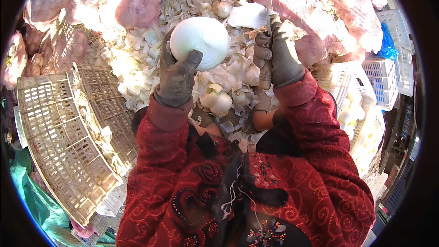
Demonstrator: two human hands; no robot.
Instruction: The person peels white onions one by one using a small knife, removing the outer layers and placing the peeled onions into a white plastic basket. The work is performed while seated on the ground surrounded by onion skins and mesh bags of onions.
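Note:
A large, white peeled onion (pixel 202 39) rests in my left hand (pixel 178 79), with the thumb pressed on its near side. That hand wears a dirty grey work glove. My gloved right hand (pixel 283 55) grips a knife (pixel 269 2), its blade pointing away from me. Beside the blade is a thick white onion layer (pixel 247 15); whether it is stuck to the knife I cannot tell. Knife and onion are apart. Below the hands, whole onions (pixel 216 99) sit among a heap of pale onion skins (pixel 137 61) around my feet.
Pink mesh sacks (pixel 140 3) full of onions line the far side. At left stands a tilted plastic crate (pixel 51 123) with skins along its rim. Peeled onions (pixel 351 109) fill a white crate at right. Beyond are a stacked crate (pixel 379 82) and a blue plastic bag (pixel 387 44).

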